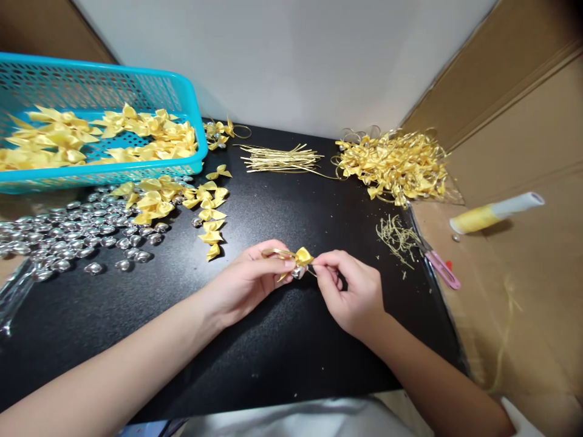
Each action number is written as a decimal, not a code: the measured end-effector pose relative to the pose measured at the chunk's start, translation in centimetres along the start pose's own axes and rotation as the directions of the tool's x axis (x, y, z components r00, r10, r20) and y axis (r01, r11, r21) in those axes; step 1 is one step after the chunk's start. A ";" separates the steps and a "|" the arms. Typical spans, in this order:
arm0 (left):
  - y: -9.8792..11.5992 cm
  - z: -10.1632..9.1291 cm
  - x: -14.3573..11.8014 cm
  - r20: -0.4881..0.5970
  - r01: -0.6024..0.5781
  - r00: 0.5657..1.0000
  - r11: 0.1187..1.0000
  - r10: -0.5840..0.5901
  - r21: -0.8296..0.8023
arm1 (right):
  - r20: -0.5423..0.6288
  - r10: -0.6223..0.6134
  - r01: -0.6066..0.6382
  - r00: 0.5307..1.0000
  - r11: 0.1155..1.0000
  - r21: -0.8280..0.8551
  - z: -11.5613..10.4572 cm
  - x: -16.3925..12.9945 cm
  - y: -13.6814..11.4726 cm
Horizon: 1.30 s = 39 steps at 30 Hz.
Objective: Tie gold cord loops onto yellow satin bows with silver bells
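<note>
Between thumb and fingers, my left hand point(255, 276) pinches a yellow ribbon bow point(303, 255) with a silver bell point(298, 272) below it and a loop of gold cord point(276, 252) at its left. From the right, my right hand point(350, 285) closes thumb and forefinger on the thin cord end beside the bow. Both hands are over the front middle of the black table point(273, 364). Behind them lies a bundle of cut gold cords point(280, 159). A short column of yellow bows point(212, 224) sits left of centre.
A turquoise basket point(195, 121) of yellow bows stands back left, with many silver bells point(82, 233) before it. Finished-looking bow-and-cord pieces point(396, 164) are heaped back right. Cord scraps point(396, 240), pink-handled scissors point(441, 270) and a yellow-white roll point(496, 212) lie at right.
</note>
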<state>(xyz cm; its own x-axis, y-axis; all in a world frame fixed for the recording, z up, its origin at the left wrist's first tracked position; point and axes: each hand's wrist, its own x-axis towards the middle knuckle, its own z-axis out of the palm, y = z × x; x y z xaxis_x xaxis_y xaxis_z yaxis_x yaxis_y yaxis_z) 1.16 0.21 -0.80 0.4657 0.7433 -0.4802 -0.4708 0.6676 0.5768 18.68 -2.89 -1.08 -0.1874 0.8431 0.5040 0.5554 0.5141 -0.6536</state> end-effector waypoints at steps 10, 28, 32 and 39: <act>0.0 -0.1 0.0 -0.003 0.034 0.999 0.999 -0.034 0.009 | 0.007 -0.081 0.081 0.997 0.997 0.015 -0.1 0.4 0.1; -0.1 -0.1 0.1 -0.032 0.073 0.997 0.997 -0.073 -0.005 | -0.024 -0.024 0.024 0.999 0.999 0.030 0.5 0.1 -0.2; -0.1 -0.1 0.1 -0.037 0.077 0.996 0.997 -0.077 0.004 | -0.028 -0.036 0.036 0.999 0.999 0.011 0.5 0.0 -0.3; -0.2 -0.1 0.2 -0.030 0.067 0.997 0.998 -0.067 -0.014 | -0.039 -0.023 0.023 0.999 1.000 0.007 0.4 0.1 -0.3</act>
<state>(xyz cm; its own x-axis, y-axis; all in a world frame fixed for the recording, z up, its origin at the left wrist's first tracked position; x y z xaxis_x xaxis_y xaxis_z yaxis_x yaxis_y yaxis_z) 1.27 0.24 -1.08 0.4740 0.6977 -0.5372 -0.4491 0.7163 0.5340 18.17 -2.90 -1.11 -0.1682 0.8242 0.5407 0.5454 0.5347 -0.6455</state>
